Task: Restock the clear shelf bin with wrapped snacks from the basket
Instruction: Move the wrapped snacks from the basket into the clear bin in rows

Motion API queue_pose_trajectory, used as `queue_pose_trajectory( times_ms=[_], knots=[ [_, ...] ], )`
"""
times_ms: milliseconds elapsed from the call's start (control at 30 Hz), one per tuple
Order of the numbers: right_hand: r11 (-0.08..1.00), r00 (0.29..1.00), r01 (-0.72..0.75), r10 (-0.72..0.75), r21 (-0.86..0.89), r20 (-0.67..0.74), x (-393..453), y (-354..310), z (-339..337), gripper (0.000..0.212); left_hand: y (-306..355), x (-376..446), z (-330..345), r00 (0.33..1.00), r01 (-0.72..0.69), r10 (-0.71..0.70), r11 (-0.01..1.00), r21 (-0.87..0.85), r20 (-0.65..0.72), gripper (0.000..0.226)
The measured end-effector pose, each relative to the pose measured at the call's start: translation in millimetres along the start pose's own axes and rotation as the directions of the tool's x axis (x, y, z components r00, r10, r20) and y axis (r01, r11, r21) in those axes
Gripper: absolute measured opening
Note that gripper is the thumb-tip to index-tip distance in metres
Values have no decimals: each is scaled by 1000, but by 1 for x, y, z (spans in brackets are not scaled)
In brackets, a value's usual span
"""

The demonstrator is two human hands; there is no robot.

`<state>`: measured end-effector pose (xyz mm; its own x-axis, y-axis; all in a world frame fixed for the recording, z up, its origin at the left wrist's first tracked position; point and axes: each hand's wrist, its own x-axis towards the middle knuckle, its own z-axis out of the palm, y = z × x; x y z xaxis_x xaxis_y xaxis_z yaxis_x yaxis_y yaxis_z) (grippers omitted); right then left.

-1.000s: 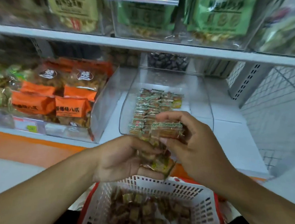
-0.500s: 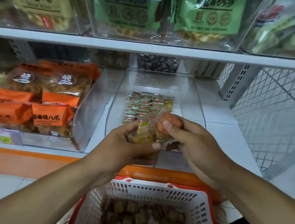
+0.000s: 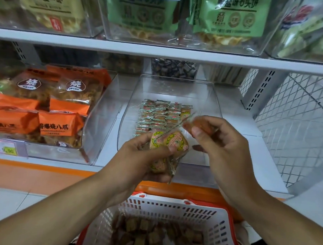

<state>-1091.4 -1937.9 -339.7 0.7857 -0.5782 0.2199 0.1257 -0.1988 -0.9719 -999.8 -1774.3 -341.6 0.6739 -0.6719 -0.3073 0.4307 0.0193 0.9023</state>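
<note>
The left hand [image 3: 144, 155] curled its fingers around a small bunch of wrapped snacks [image 3: 166, 148], like a little store to take from. The right hand [image 3: 220, 144] pinched one blurry snack [image 3: 197, 123] between thumb and fingertips, just above that bunch. The clear bin [image 3: 214, 99] sat right past the fingertips, with neat rows of snacks [image 3: 157, 116] inside. The basket [image 3: 169, 208] waited below both wrists, so more snacks were close.
</note>
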Motion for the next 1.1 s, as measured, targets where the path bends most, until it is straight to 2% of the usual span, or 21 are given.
queue_pose_trajectory(
  times_ms=[100, 233, 267, 300, 400, 533, 700, 833, 1000, 1100],
  knots=[
    [990, 992, 102, -94, -94, 85, -7, -2, 3, 20, -1, 2, -1, 1000, -9, 8, 1000, -23, -5, 38],
    [977, 979, 122, -90, -172, 183, -8, -5, 2, 15, 2, 5, -4, 999, -40, 40, 999, -5, 5, 40],
    [982, 978, 73, -37, -173, 203, -6, -6, 1, 13, 3, 6, -5, 999, -44, 43, 999, 18, 25, 40],
    [989, 972, 2, 33, -146, 232, -2, -6, -2, 21, 4, 6, -6, 998, -46, 44, 998, 43, 44, 40],
    [963, 895, -269, 260, -27, 362, 5, -8, -8, 39, 5, 7, -8, 995, -50, 42, 995, 90, 88, 41],
    [932, 803, -361, 329, -34, 497, 7, -8, -13, 32, 7, 8, -9, 987, -47, 27, 991, 126, 157, 39],
    [875, 811, -474, 392, 95, 434, 10, -3, -14, 37, 6, 10, -11, 981, -45, 9, 983, 179, 195, 39],
    [805, 792, -572, 489, 160, 366, 2, 1, -5, 30, 3, 12, -10, 980, -67, 24, 974, 215, 199, 46],
    [712, 712, -668, 529, 216, 462, -3, -5, -1, 34, 4, 12, -11, 960, -66, -14, 959, 274, 279, 41],
    [701, 692, -682, 529, 205, 492, -2, -8, -3, 33, 3, 11, -13, 955, -81, -16, 947, 311, 297, 48]
  ],
)
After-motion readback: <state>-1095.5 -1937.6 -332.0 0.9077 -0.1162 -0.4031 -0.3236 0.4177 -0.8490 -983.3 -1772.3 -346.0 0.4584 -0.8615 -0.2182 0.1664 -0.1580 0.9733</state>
